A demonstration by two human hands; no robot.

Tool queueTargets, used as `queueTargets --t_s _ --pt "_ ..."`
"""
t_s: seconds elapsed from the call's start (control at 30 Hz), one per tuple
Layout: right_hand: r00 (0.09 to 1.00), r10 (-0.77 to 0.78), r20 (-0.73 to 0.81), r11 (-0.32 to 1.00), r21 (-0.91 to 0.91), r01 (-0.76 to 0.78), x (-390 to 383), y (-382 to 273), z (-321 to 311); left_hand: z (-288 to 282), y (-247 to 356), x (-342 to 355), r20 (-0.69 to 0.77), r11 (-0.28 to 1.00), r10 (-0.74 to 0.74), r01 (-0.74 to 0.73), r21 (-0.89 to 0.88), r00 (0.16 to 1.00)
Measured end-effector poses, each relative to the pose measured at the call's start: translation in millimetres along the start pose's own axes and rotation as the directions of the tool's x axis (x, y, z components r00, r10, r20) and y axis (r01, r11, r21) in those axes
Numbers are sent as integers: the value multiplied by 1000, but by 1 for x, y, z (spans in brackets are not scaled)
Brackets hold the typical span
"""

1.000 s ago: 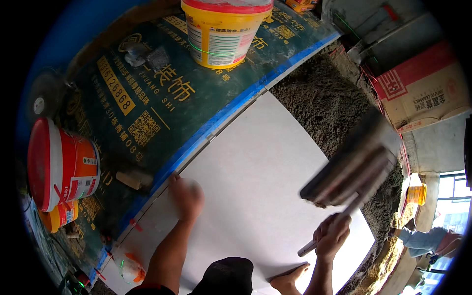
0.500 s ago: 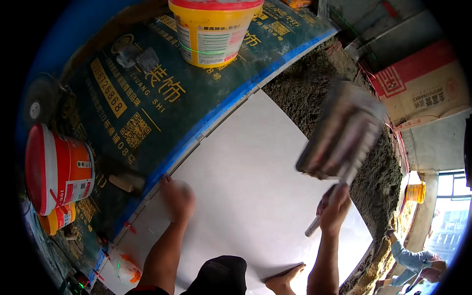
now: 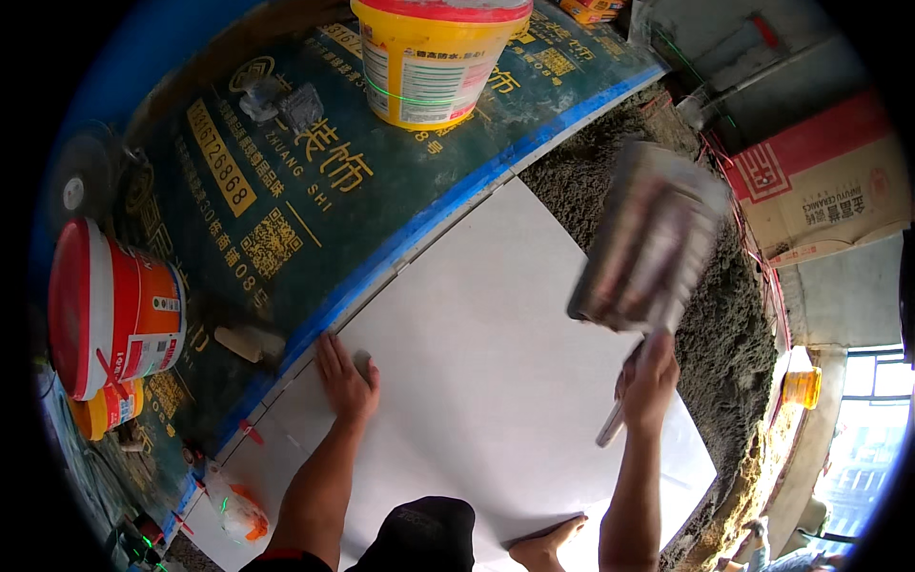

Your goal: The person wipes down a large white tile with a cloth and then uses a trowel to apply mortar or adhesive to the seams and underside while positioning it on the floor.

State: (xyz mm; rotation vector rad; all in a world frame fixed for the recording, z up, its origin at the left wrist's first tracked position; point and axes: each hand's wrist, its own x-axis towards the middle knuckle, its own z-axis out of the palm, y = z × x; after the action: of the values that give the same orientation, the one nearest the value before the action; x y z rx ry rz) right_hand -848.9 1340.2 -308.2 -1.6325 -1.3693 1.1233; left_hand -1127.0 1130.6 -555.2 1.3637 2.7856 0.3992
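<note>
A large pale tile (image 3: 477,315) lies below me, its far-left edge along the blue-taped border. My left hand (image 3: 348,381) rests on the tile near that edge, fingers stretched out and thumb apart, holding nothing. My right hand (image 3: 650,386) is wrapped round the pale stick handle of a mallet-like tool (image 3: 648,243). Its broad, rectangular head is raised above the tile's right side and blurred by motion, so its exact kind is hard to make out. Rough dark mortar (image 3: 720,334) lies beyond the tile's right edge. My bare foot (image 3: 548,545) is on the tile.
Green printed sheeting (image 3: 219,229) covers the left, bearing a yellow bucket (image 3: 443,71), a red bucket (image 3: 133,315) and a wooden-handled tool (image 3: 238,343). A clear bag (image 3: 243,515) lies lower left. A cardboard box (image 3: 820,181) stands right; another person (image 3: 762,548) is partly visible lower right.
My left hand has settled from a blur into a clear, flat pose. The tool stays raised, shifted slightly left and up. The other person has sunk mostly out of view.
</note>
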Motion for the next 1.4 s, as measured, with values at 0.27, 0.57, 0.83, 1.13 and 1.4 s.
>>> queueTargets --t_s 0.27,0.57,0.83,1.13,1.4 --pt "852 510 121 800 -429 -419 27 113 64 10 11 6 -14 997 -9 8 -76 1000" --pt "970 -240 36 971 4 240 -81 78 3 7 8 3 7 994 -36 36 -99 999" --pt "735 525 430 814 -508 -284 -65 70 103 16 -13 -7 -67 990 -54 44 -133 996" --pt "916 -272 294 960 18 279 -144 253 -45 -28 -32 -122 199 985 88 -55 -165 976" --pt "638 424 643 893 -416 -174 -159 53 93 -29 -61 -157 229 987 -53 87 -139 972"
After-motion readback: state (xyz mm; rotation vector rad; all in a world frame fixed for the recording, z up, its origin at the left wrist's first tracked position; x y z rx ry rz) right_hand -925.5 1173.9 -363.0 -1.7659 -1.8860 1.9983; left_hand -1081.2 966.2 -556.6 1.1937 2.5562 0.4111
